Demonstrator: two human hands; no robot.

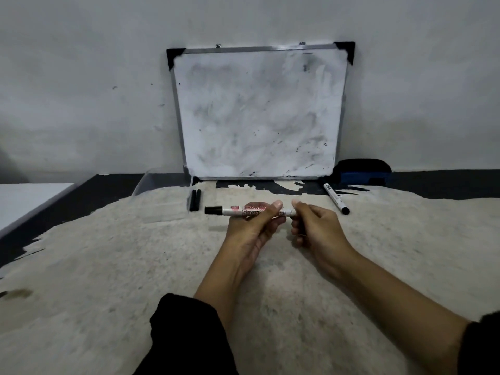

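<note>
Above mid-table, just off the surface, a white-barrelled board marker with red print and a black cap end (232, 211) is held level, cap pointing left. Left hand (251, 231) grips the barrel from below, fingers curled round it, thumb (276, 204) pressed on top over the lettering. Right hand (316, 228) pinches the marker's right end between thumb and fingertips, other fingers curled in; that end is hidden, can't tell what it looks like. Hands sit close together, nearly touching. Both forearms bare, black sleeve (186, 334) pushed up on the left arm.

The worn beige table top with peeling black edges (108, 253) lies under both hands. A smudged white rectangular whiteboard with metal frame and black corner pieces (259, 112) stands behind the hands, leaning on the grey wall (81, 77), grey wipe marks and black specks across it. A blue and black board eraser (362, 171) sits at the board's lower right corner. A second white marker with a black cap (336, 198) lies on the table right of the hands, angled, cap nearest the person. Two short black stick-shaped pieces (194, 200) lie side by side, touching, just left of the held marker's cap. A clear plastic container (146, 182) stands left of the board's base, only partly readable.
</note>
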